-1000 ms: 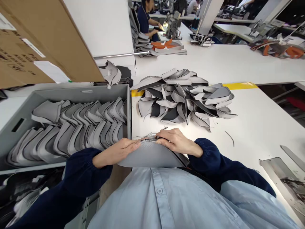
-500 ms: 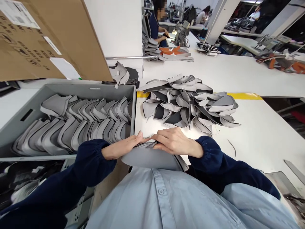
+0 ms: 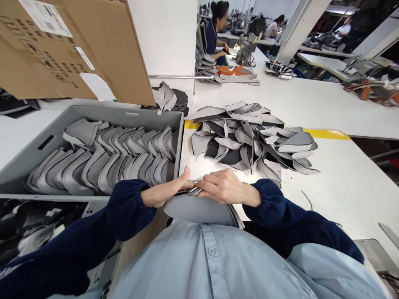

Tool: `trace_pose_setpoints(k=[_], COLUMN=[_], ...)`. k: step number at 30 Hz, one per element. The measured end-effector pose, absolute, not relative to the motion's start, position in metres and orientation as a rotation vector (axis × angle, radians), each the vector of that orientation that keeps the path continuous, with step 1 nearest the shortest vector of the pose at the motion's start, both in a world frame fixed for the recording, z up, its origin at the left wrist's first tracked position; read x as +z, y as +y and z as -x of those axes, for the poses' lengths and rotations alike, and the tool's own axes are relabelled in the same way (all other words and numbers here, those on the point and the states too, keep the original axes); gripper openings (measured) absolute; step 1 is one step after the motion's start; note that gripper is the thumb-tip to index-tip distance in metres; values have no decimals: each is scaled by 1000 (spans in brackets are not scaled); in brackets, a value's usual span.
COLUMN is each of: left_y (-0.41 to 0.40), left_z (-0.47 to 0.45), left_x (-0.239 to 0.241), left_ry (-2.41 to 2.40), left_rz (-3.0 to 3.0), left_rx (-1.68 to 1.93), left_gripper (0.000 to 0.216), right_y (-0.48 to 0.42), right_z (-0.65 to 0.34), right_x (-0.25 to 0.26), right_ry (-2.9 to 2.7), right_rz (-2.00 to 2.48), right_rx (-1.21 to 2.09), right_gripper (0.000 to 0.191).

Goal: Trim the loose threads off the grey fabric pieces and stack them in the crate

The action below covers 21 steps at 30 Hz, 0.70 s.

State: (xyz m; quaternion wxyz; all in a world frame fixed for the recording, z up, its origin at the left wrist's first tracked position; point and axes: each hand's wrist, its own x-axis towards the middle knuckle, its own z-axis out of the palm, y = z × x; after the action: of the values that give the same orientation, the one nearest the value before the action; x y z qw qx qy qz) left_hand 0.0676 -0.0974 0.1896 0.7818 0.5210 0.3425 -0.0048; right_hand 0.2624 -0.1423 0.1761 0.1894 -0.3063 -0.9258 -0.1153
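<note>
A small stack of curved grey fabric pieces (image 3: 199,209) lies at the table's near edge, against my body. My left hand (image 3: 174,189) grips its far left edge, the thumb raised and the other fingers partly hidden. With fingers bent over the same edge, my right hand (image 3: 222,185) holds the stack from the right. The fingertips of both hands almost meet there. Just beyond them is a loose heap of grey and black fabric pieces (image 3: 246,139). Left of my hands, a grey plastic crate (image 3: 131,109) holds rows of similar curved pieces (image 3: 106,170).
A cardboard box (image 3: 102,45) stands behind the crate. Yellow tape (image 3: 327,133) crosses the white table (image 3: 336,166). A metal blade-like strip (image 3: 389,234) lies at the right edge. Farther back, a person (image 3: 215,37) sits by a sewing machine (image 3: 246,47).
The whole view has shifted slightly, so the crate and heap appear farther right. Both hands stay on the stack, the right one's fingers a little more closed over its edge.
</note>
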Motion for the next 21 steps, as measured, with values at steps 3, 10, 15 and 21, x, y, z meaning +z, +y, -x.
trace_pose_setpoints(k=[3,10,15,21], left_y=[-97,-91,-70,-5], left_z=[-65,-59,-20,81], left_x=[182,159,144,116], left_ry=[779,750,806,1270], left_rz=[-1034,-769,-866,-745], left_rx=[9,55,273,863], left_gripper=[77,74,62,44], right_y=[-142,-130,-103,-100], right_z=[-259,-239,-256,-313], right_x=[172,156,111,25], right_ry=[-2594,-2436,-1945,-1875], right_rz=[854,875,1341,1805], right_rx=[-297,-33,295,474], right_gripper=[35,28,35,47])
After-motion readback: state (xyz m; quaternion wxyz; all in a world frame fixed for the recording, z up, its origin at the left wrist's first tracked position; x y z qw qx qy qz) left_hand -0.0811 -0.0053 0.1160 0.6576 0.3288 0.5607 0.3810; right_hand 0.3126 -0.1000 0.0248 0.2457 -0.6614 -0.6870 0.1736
